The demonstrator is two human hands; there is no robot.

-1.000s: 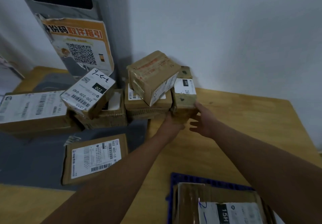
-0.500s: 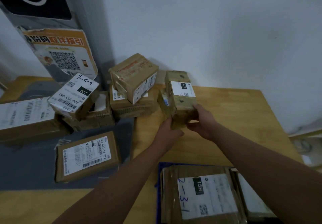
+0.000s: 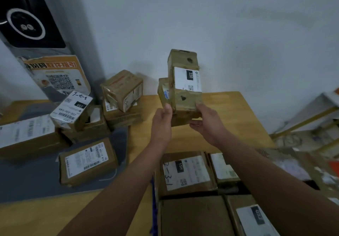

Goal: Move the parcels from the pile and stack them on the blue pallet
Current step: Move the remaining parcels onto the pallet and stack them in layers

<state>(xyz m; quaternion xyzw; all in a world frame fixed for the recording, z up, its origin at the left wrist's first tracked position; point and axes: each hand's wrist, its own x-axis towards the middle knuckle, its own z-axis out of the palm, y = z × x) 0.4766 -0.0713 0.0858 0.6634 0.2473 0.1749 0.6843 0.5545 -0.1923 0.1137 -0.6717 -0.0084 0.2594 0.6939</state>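
Note:
I hold a small brown parcel (image 3: 185, 83) with a white "220" label up in the air, above the wooden table (image 3: 236, 114). My left hand (image 3: 162, 122) grips its lower left side and my right hand (image 3: 205, 122) grips its lower right side. A thinner piece sticks out on its left side. The pile of parcels (image 3: 122, 92) lies to the left by the wall. Only a thin strip of the blue pallet (image 3: 153, 202) shows at the bottom; several parcels (image 3: 187, 173) sit packed on it.
A grey mat (image 3: 34, 179) at left carries a flat labelled parcel (image 3: 88, 160) and a long box (image 3: 25, 135). A dark kiosk with an orange QR poster (image 3: 56, 74) stands at the back left. Cluttered shelving (image 3: 311, 125) lies at the right.
Both hands have lifted the "220" parcel off the table beside the pile and raised it toward me. The view has shifted down and right, showing more of the loaded pallet.

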